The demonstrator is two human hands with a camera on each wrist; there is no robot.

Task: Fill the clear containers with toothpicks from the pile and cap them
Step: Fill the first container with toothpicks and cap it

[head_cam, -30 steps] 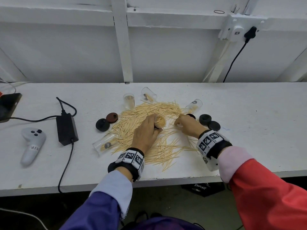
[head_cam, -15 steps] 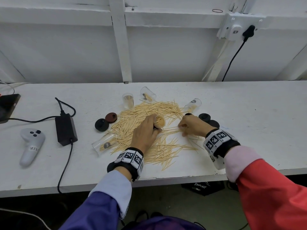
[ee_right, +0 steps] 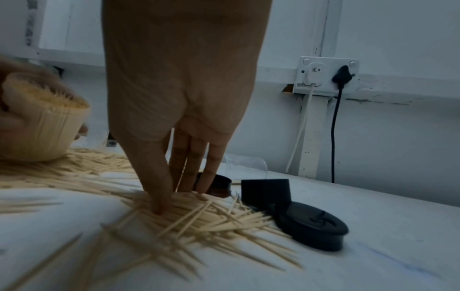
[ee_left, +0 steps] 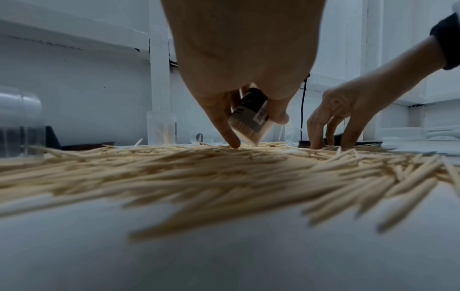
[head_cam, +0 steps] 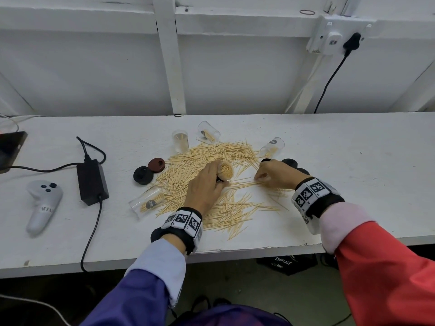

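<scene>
Wooden toothpick pile (head_cam: 200,165) spread mid-table in the head view; over it, tilted clear container (head_cam: 226,170), packed full, gripped in curled left hand (head_cam: 207,184) fingers (head_cam: 222,183). Left wrist: its upper end hidden behind palm, label (ee_left: 259,116) text unreadable. Right wrist: right hand (ee_right: 179,88) fingers straight, pressing loose toothpicks (ee_right: 199,216) beside black caps (ee_right: 313,226).

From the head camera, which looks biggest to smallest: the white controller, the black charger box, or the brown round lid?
Largest: white plastic handheld controller
Next: black rectangular power adapter, slightly smaller
Smallest: reddish-brown round cap
</scene>
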